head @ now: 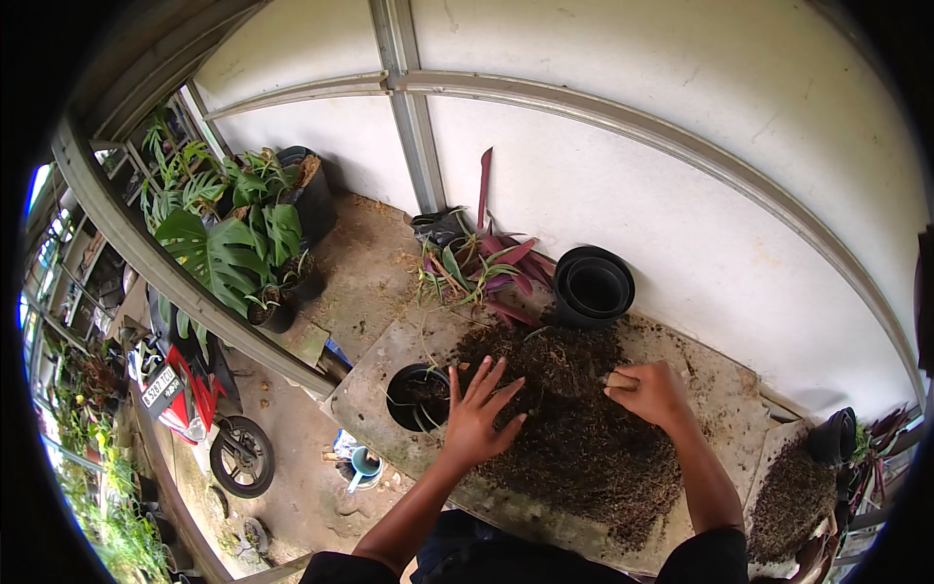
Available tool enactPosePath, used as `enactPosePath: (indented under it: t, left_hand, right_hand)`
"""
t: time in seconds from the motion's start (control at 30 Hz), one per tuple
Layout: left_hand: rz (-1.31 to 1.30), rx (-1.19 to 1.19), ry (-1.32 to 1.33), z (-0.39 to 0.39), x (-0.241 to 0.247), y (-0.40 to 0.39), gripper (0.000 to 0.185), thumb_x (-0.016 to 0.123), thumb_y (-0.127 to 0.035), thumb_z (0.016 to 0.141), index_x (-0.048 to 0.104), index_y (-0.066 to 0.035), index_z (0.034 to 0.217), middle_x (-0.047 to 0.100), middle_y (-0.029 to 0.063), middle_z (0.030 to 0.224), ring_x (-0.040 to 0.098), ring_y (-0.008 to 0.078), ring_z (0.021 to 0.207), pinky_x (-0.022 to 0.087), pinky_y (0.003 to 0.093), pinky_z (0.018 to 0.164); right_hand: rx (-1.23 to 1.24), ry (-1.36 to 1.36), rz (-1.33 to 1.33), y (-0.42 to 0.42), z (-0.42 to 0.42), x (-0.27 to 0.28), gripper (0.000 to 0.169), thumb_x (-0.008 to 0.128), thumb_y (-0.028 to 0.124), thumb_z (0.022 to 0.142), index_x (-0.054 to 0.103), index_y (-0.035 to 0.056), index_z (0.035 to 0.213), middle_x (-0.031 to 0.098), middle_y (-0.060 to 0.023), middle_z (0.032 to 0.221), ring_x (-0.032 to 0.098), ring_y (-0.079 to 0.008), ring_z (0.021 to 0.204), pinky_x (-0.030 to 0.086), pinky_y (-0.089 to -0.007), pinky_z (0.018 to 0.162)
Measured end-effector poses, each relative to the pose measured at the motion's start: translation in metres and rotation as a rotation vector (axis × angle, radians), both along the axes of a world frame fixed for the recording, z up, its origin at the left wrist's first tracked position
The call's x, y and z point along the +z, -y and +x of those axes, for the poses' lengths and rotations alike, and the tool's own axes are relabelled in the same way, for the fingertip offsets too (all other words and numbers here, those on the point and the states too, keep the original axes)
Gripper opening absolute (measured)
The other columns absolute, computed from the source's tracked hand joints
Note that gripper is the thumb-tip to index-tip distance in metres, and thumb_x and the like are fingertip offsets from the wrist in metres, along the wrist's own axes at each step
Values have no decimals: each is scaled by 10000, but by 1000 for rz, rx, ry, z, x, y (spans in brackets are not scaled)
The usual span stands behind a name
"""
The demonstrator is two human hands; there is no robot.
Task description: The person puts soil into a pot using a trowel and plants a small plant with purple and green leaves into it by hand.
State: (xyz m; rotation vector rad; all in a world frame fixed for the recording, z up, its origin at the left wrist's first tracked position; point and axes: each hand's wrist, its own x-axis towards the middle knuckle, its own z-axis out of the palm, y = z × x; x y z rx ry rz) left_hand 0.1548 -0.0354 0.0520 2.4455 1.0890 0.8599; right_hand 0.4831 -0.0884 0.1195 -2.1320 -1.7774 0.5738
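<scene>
My left hand [479,416] is spread with its fingers apart over the left edge of a heap of dark potting mix [576,438]; nothing shows in its grip. Close to its fingertips on the left stands a black plastic plant pot [398,409], holding some mix and a few thin leaves. At the heap's right side, my right hand [648,393] is closed on a short wooden handle [620,381]; what the handle belongs to is hidden or too small to tell. The heap lies on a concrete-like worktop [379,350].
Nested black pots [595,286] stand against the white wall. Left of them lie purple and green leafy plants [503,266]. Potted monsteras [211,248] stand at the back left. Below the worktop are a blue dipper [363,461] and a red motorcycle [191,394]. A second mix heap [792,496] lies far right.
</scene>
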Motion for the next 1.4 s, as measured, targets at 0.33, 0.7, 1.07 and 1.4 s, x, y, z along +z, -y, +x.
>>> enactPosePath:
  t: [0.33,0.7,1.07,1.4]
  left_hand:
    - [74,206,-45,-2,3,17,508,857,-440,836,765,-199,1273,587,103,1481,470,329,1475,224,645,1232]
    - [-59,265,107,42,-11,1,151,873,-312,840,853,-188,924,630,-2,971,605,227,975,367,442,843]
    - [-79,356,9,8,-8,10,235,864,-340,838,857,-216,1038,716,-7,1007,654,239,1022,404,442,912]
    - [83,566,43,-119,-14,40,305,901,-231,765,832,-211,1062,696,42,1166,608,289,1139,443,445,974]
  right_hand:
    - [-19,-77,45,6,-5,5,351,878,323,825,841,118,1107,820,-93,958,785,-231,809,633,-369,723]
    - [3,-152,61,4,-18,17,401,895,294,841,818,75,1168,823,-104,984,791,-207,830,641,-347,738]
    - [-35,-196,2,-6,-10,21,412,907,305,833,821,62,1154,825,-107,968,786,-182,832,616,-347,741]
    - [283,-97,137,-48,-54,13,409,916,333,812,824,48,1092,807,-118,881,792,-222,786,602,-369,695]
